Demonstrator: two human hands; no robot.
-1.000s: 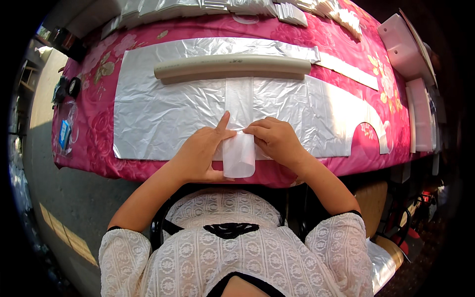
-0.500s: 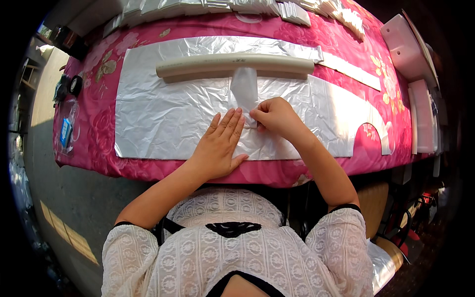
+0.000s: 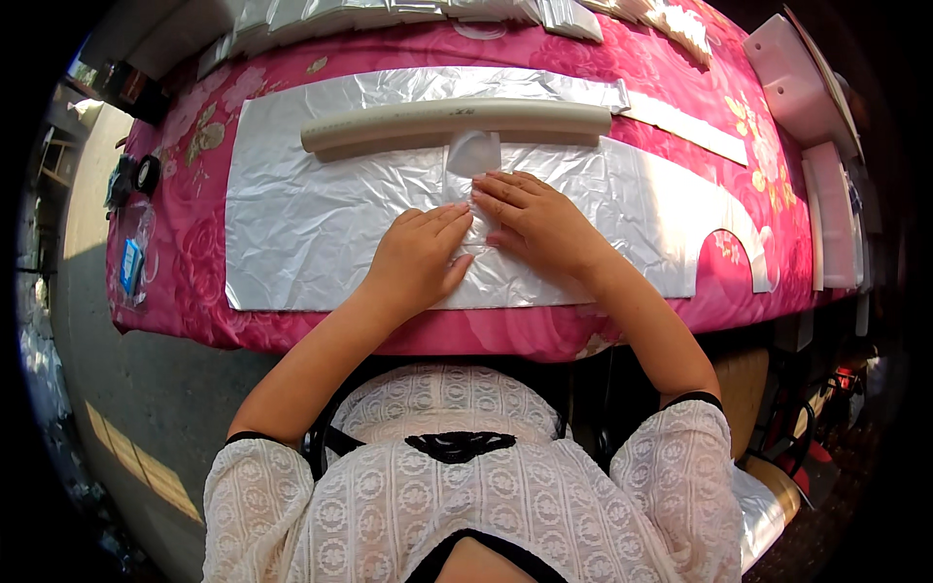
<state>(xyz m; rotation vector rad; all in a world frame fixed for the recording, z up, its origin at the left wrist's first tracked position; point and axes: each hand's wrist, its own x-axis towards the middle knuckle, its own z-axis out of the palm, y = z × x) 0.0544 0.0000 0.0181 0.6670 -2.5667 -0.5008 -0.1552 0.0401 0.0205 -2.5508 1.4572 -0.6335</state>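
On the counter (image 3: 190,267) in front of you lies one silver sheet (image 3: 321,223), crossed by one pale tube (image 3: 408,123); one translucent white film piece (image 3: 474,155) sits between the tube and your hands. Your left hand (image 3: 413,255) and right hand (image 3: 539,222) rest palm-down, fingers extended, apparently gripping nothing, though what they cover is hidden. You seem to be smoothing, which calls for light, even pressure.
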